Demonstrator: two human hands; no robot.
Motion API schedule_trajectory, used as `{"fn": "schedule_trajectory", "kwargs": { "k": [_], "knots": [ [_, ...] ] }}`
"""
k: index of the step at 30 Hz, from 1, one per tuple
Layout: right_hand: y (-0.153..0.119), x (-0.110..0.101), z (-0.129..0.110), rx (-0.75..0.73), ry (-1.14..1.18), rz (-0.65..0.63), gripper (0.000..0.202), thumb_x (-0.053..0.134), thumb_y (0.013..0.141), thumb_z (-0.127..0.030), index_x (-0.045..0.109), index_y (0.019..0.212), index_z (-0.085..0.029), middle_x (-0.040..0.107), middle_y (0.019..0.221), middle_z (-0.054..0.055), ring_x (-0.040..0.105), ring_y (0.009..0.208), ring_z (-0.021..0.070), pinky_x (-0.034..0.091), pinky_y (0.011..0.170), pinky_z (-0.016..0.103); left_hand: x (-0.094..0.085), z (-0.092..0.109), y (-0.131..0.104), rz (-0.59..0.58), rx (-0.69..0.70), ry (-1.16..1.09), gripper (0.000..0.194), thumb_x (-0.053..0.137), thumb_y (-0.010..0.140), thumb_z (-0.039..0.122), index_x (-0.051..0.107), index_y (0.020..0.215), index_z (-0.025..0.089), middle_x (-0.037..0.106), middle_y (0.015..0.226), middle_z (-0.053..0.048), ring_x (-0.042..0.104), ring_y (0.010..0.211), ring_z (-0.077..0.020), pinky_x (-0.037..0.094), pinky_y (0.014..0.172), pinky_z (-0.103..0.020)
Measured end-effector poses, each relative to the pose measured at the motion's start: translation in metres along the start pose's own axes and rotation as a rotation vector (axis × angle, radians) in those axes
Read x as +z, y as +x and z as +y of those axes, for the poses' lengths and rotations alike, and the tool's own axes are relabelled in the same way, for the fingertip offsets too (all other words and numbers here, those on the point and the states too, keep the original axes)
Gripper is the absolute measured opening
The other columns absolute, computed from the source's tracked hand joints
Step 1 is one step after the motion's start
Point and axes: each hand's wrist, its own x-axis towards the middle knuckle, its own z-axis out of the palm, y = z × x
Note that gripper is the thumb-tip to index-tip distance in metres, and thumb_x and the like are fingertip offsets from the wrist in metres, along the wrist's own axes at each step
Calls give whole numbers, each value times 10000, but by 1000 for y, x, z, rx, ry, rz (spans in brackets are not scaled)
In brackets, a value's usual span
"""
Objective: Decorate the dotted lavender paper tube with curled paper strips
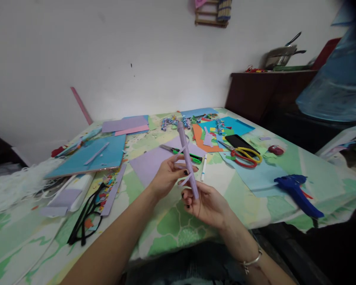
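A slim lilac paper tube (184, 144) stands tilted above the table, with a narrow lilac strip curling loosely off its side. My left hand (170, 176) grips the tube's middle, thumb and fingers closed near the loose strip. Lower down, my right hand (207, 204) has its fingers curled around the tube's bottom end. Behind the tube, a green utility knife (195, 158) with its blade out lies on a lilac paper sheet (145, 163). A white pen (204, 168) rests just right of the tube.
To the right lie scissors (245, 158) with red and yellow handles, a black phone (240, 143) and a blue glue gun (298, 194). Black glasses (86, 217) and a blue folder (86, 156) are on the left. Coloured paper rolls (185, 122) stand near the wall.
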Motion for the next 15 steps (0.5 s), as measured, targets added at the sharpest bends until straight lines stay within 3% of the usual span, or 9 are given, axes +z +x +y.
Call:
{"fn": "schedule_trajectory", "kwargs": {
  "k": [4,8,12,15],
  "knots": [
    [1,2,2,13,111,-5,213,451,867,-188,630,856,-73,670,646,58,617,555,87,516,582,180,1,-1,-1,-70,-28,-24,428,798,611,208,593,982,153,721,812,-62,659,663,-153,486,586,-219],
    [0,1,2,-44,150,-38,77,566,763,-108,628,803,-86,670,663,43,604,551,68,515,566,155,1,-1,-2,-105,-18,-47,426,793,620,221,593,989,152,719,802,-65,661,659,-157,508,618,-244],
    [1,1,5,-130,69,-16,160,637,677,-60,658,832,-93,705,733,58,638,609,79,532,599,153,0,1,-2,-103,-12,-69,449,799,610,212,596,1004,146,721,785,-70,664,650,-161,512,618,-252],
    [3,0,9,-211,21,79,208,695,655,-76,666,861,-82,714,760,72,666,668,100,548,647,170,0,3,-2,-64,10,-73,464,808,592,198,602,1003,137,723,764,-69,667,663,-164,514,637,-253]
  ]
}}
